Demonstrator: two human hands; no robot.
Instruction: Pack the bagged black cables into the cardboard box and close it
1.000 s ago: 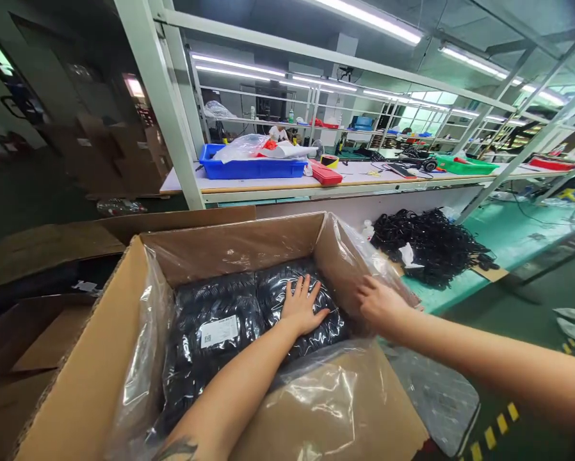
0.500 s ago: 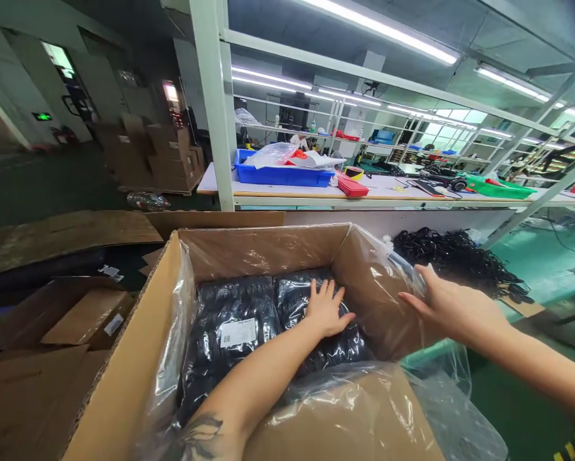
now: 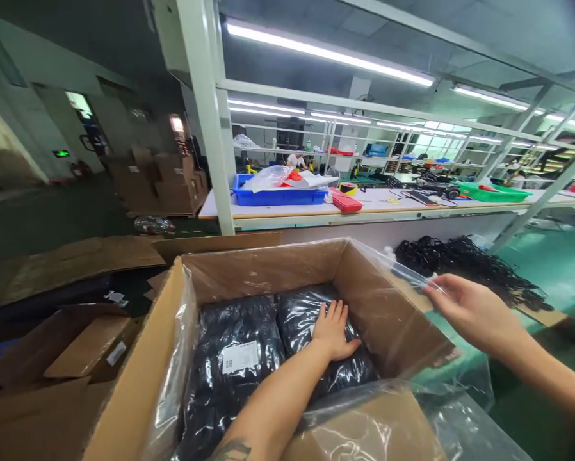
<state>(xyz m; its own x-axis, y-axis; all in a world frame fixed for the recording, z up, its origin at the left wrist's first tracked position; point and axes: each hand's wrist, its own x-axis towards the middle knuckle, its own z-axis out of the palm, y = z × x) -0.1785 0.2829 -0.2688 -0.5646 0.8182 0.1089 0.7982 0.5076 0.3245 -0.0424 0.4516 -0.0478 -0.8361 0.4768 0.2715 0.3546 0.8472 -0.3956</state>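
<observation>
Head view: a white printed label lies on the left black cable bundle in clear wrap inside the plastic-lined brown cardboard box; its print is too small to read. The left hand lies flat, fingers spread, on the right wrapped black bundle. The right hand, which half a second ago lay against the box's right wall, now pinches the clear plastic liner clear of it.

Left hand: flat, palm down, fingers together, forearm extended far. Right hand: raised at right, fingers pinching.
</observation>
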